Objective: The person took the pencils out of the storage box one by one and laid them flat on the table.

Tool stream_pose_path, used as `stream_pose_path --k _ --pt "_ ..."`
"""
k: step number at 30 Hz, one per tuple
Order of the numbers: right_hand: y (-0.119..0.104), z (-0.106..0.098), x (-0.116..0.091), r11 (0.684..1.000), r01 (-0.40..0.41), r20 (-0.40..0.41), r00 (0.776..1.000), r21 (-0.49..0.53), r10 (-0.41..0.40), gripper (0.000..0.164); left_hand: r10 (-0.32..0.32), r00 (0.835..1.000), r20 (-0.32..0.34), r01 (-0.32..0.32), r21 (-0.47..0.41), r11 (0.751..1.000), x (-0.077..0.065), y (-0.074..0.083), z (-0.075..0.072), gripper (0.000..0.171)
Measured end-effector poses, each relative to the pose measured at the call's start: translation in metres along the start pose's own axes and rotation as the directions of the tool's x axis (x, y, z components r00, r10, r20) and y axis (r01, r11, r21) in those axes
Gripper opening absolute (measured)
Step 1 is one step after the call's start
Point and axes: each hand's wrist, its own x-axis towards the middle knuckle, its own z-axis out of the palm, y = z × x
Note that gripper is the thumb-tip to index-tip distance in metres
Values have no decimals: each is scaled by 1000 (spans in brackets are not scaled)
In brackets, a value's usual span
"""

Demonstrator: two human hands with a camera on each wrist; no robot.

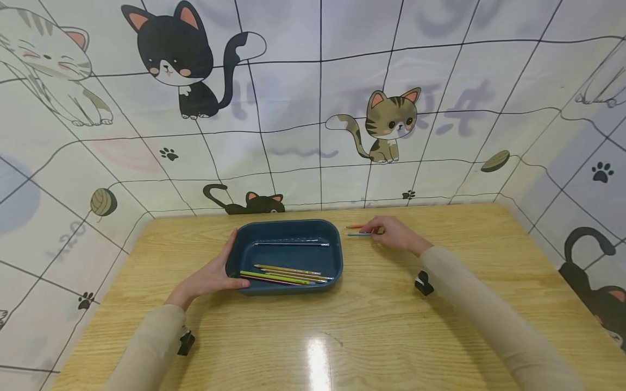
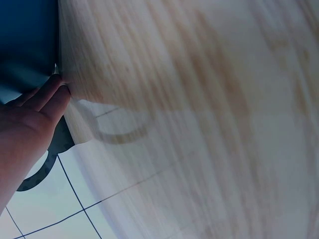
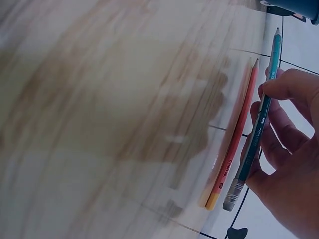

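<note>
My left hand (image 1: 211,278) grips the left end of a dark blue plastic bin (image 1: 288,290), its thumb over the near corner. In the left wrist view, the fingers lie along the outer wall. Several pencils (image 1: 280,277) are bunched along the bin's near side, and a lone pencil (image 1: 288,244) lies toward its far side. To the right of the bin, my right hand (image 1: 395,233) pinches a teal pencil (image 3: 260,122) with a grey eraser end between thumb and fingers. A red-orange pencil (image 3: 238,132) lies on the table just beside it.
The bin stands toward the back of a wood-grain table (image 1: 381,331). A cloth backdrop (image 1: 293,114) printed with cats and grid lines rises behind the table and along both sides. Small black camera mounts (image 1: 424,283) sit at the wrists.
</note>
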Motion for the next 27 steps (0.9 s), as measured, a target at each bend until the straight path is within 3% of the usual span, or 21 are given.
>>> stream_pose_path --k 13,27 --pt "2 3 5 1000 -19 22 1000 -24 20 27 -10 1000 0 10 -19 1000 0 2 1 127" --pt "5 11 11 996 35 -3 999 -84 -35 25 -26 1000 0 26 -14 1000 1 -2 0 126"
